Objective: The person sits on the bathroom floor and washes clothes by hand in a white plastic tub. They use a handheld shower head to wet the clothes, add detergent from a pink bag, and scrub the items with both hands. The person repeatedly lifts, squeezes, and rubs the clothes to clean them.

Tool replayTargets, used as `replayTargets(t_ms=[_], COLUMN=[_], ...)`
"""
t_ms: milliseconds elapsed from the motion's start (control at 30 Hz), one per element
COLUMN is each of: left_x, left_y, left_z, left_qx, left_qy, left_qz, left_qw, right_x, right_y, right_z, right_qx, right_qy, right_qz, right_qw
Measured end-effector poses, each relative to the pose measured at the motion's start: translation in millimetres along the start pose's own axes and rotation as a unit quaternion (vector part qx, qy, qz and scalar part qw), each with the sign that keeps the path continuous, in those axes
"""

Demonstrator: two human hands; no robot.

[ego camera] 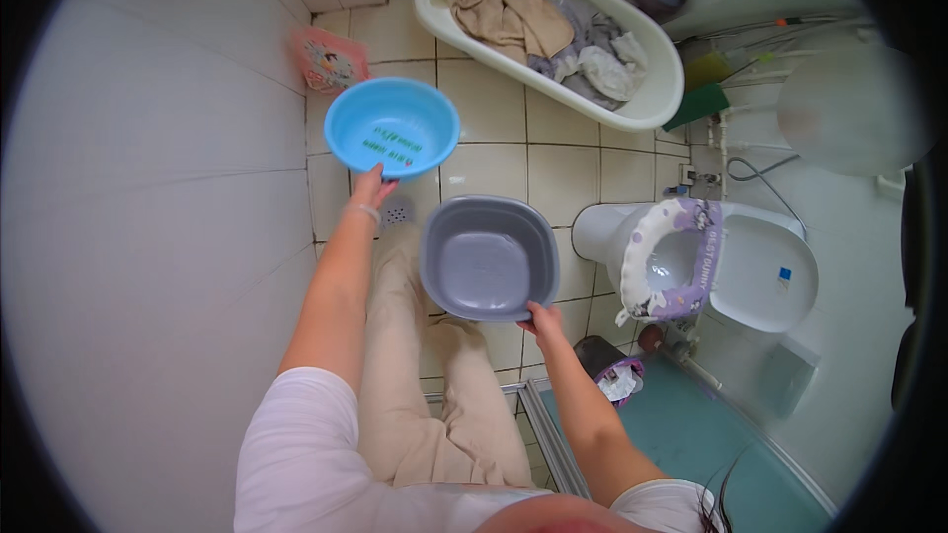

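My left hand point(375, 189) grips the near rim of a round light-blue plastic basin point(392, 122), thumb over the edge. Green writing marks the basin's inner floor, and nothing lies in it. Further right and closer to my body, a grey squarish plastic basin point(485, 259) is held by its near right corner in my right hand point(544, 322). It too has nothing inside. The two basins are apart, side by side over the tiled floor point(485, 170). My fingers under both rims are mostly hidden.
A white baby bathtub point(652, 107) holding clothes stands at the far side. To the right is a toilet point(592, 233) with its lid raised and a padded seat cover point(703, 259). A waste bin point(596, 355) sits nearer. A pink printed bag point(333, 59) rests by the left wall.
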State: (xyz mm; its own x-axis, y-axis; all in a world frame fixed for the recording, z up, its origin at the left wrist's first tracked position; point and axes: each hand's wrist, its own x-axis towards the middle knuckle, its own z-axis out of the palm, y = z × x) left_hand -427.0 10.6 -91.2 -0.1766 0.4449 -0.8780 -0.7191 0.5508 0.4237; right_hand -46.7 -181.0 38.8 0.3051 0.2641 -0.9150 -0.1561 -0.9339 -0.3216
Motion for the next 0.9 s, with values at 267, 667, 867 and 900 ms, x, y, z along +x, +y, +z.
replayTargets(t_ms=[267, 667, 867, 900], left_x=[216, 283, 85, 26], left_y=[44, 142, 106, 103], left_z=[60, 63, -45, -41], left_qx=[0.069, 0.314, 0.491, 0.489], left_qy=[0.02, 0.045, -0.196, -0.223], left_qz=[0.045, 0.02, -0.013, -0.095], left_qw=[0.996, 0.948, 0.849, 0.838], right_x=[152, 205, 88, 53], right_y=[-46, -77, -112, -125], right_z=[220, 358, 194, 152], right_qx=[-0.07, -0.019, -0.376, -0.439], right_qy=[-0.074, -0.077, -0.303, -0.323], right_qz=[0.021, 0.103, -0.132, -0.215], right_qw=[0.995, 0.992, 0.866, 0.811])
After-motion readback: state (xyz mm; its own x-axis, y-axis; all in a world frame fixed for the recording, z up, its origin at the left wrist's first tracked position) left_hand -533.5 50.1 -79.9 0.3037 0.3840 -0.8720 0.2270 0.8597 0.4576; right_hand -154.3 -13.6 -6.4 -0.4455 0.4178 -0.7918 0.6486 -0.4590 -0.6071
